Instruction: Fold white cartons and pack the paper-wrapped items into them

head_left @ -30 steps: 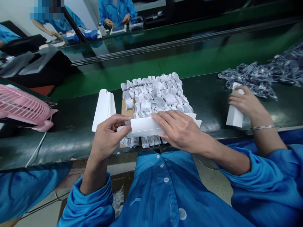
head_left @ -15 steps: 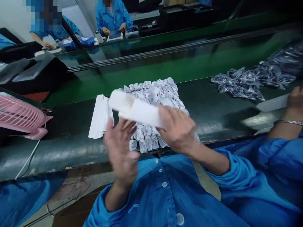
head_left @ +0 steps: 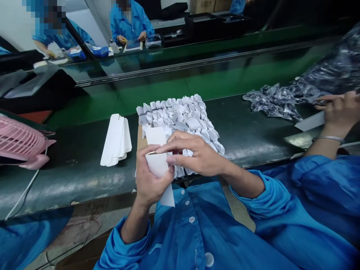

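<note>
Apparently folding a box (head_left: pixel 157 165).
Left hand (head_left: pixel 152 183) clamps it; right hand (head_left: pixel 197 154) touches its open end, grip unclear; tucking the flap (head_left: pixel 155 136) would need steadiness.

The one camera sits on my head and faces forward and down, close over my left hand (head_left: pixel 148 187) and right hand (head_left: pixel 199 155) above the near edge of the bench (head_left: pixel 73 159). It looks past the far edge to co-workers (head_left: pixel 135 24) well beyond, tipped so the near edge climbs rightward.
</note>
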A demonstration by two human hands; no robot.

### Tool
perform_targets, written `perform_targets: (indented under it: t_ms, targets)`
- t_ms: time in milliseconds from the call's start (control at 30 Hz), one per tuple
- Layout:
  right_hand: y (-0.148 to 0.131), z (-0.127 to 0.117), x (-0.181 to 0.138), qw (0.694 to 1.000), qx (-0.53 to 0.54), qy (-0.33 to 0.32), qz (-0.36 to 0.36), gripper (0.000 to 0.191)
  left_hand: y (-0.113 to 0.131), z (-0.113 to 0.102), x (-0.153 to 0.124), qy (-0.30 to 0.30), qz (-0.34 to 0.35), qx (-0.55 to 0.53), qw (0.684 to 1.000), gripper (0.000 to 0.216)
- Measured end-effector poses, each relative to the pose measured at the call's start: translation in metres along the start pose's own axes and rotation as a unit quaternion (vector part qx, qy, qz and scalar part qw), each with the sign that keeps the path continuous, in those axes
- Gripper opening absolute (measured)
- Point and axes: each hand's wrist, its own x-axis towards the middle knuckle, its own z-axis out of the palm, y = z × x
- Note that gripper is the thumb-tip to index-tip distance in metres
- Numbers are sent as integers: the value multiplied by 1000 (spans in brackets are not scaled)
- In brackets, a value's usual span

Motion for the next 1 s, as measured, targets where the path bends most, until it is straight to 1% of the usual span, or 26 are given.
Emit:
perform_targets:
  t_ms: [33, 67, 133, 167, 233, 300, 333, 400, 467, 533, 567, 633, 700, 767, 833, 900, 1000]
  targets:
    - [2, -2, 3, 999, 40, 16, 24, 21, 0, -2, -1, -16, 7, 10, 1000, 46]
    - [5, -4, 6, 994, 82, 46, 53, 23, 0, -4, -1, -32, 10, 20, 999, 44]
    - [9, -6, 12, 975, 161, 95, 117, 31, 0, -8, -1, -62, 11, 37, 997, 40]
    - [10, -6, 15, 966, 195, 96, 143, 36, 0, -10, 0, -73, 11, 42, 996, 38]
    - [11, -3, 18, 956, 235, 49, 169, 39, 0, -11, 1, -87, 10, 47, 995, 36]
    - [8, 1, 19, 959, 228, 6, 168, 34, -1, -11, 1, -94, -2, 54, 994, 38]
    - [7, 3, 18, 964, 212, 0, 162, 31, -2, -10, 0, -96, -12, 62, 993, 40]
    - [3, 7, 15, 973, 178, 7, 149, 27, -5, -6, -3, -87, -22, 79, 993, 46]
    - [1, 9, 13, 977, 160, 27, 142, 23, -8, -1, -8, -47, -3, 79, 996, 54]
    - [0, 10, 10, 978, 150, 37, 138, 20, -9, 4, -13, -7, 19, 49, 999, 71]
    - [0, 11, 9, 979, 145, 38, 139, 18, -9, 6, -15, 0, 23, 28, 999, 84]
    - [1, 11, 8, 980, 133, 35, 146, 15, -8, 7, -17, -13, 21, 13, 1000, 102]
    - [2, 12, 6, 979, 129, 30, 156, 14, -8, 4, -18, -38, 31, 46, 998, 102]
    - [4, 13, 5, 975, 147, 23, 166, 18, -8, 1, -18, -60, 52, 89, 993, 94]
    - [7, 15, 5, 968, 179, 19, 174, 24, -9, -2, -18, -77, 63, 101, 990, 92]
    - [8, 17, 4, 963, 202, 26, 176, 27, -11, -4, -19, -84, 65, 100, 989, 94]
    - [7, 17, 2, 970, 170, 42, 171, 20, -13, -4, -20, -85, 69, 106, 988, 97]
